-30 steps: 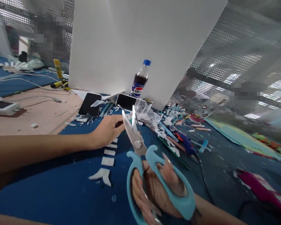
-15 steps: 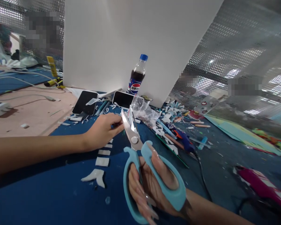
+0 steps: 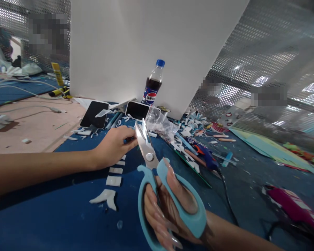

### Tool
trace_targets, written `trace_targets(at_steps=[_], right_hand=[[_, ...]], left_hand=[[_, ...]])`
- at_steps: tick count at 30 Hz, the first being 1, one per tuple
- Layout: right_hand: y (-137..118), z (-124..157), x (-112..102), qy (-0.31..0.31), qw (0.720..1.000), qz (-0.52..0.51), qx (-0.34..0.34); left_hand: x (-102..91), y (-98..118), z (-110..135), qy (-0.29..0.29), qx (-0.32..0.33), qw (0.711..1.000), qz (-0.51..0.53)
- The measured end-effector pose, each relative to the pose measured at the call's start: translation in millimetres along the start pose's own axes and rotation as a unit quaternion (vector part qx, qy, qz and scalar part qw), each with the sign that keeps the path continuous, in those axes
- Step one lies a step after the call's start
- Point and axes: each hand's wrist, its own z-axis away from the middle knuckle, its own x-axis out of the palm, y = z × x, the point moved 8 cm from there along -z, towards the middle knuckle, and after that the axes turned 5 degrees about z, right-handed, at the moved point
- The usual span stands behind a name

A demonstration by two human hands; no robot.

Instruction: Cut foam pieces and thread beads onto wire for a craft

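My right hand (image 3: 167, 209) grips a pair of scissors (image 3: 149, 157) with light blue handles, its thumb and fingers through the loops. The blades point away from me and stand slightly apart. My left hand (image 3: 117, 144) is closed in a pinch at the blades; its fingertips are partly hidden behind the metal. A small white piece (image 3: 147, 136) shows between the blades, at those fingertips. Below my left hand, flat white strips lie in a row on the blue mat (image 3: 54, 216), including a wider rectangle (image 3: 113, 181). Nearest me is a white tail-shaped piece (image 3: 106, 198).
A cola bottle (image 3: 152, 85) stands before a white board (image 3: 136, 42). Two phones, a dark one (image 3: 94, 114) and a propped one (image 3: 137, 111), sit behind my left hand. White scraps (image 3: 193, 123), a blue glue gun (image 3: 206, 157) and a magenta tool (image 3: 293, 205) with cords lie right.
The gap between the scissor blades has narrowed slightly. Both hands stay in nearly the same place, and the pieces on the mat keep their arrangement.
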Motion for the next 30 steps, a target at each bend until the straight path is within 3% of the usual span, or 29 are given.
trace_targets(at_steps=[14,21,30], right_hand=[[3,-3,-3,-0.019,0.999,0.026,-0.008],[7,-6,4,-0.046,0.998,0.019,0.03],[4,1,-17,0.012,0.996,0.074,-0.052]], left_hand=[[-0.3,0,0,-0.001,0.0,1.0,-0.008],[0.4,-7,1,-0.005,-0.035,0.999,0.015],[1.5,-9,0,-0.008,-0.04,0.999,0.005]])
